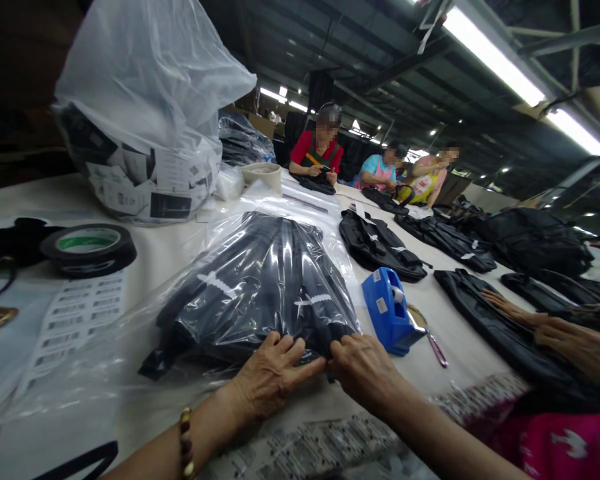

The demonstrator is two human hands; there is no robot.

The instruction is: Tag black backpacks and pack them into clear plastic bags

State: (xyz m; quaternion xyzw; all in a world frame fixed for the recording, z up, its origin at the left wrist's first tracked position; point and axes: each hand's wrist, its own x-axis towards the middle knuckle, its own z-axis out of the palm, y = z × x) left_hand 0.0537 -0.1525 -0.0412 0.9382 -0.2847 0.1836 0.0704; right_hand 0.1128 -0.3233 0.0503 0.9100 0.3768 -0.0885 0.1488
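Observation:
A black backpack (275,280) lies inside a clear plastic bag (130,333) on the table in front of me. White ties cross its straps in two places. At the bag's near edge, the curled fingers of my left hand (273,377) grip the plastic, thumb pointing right. My right hand (363,370) is closed on the near right corner, just beside the left thumb. What lies under the fingers of both hands is partly hidden. To the right of the bag stands a blue tape dispenser (389,310), with pink-handled scissors (436,348) next to it.
Left are a black tape roll (90,248), a barcode label sheet (80,313) and a big bag of paper tags (145,160). Black bags (380,247) line the right side. A co-worker's hands (555,327) rest on one; several people (320,147) work at the back.

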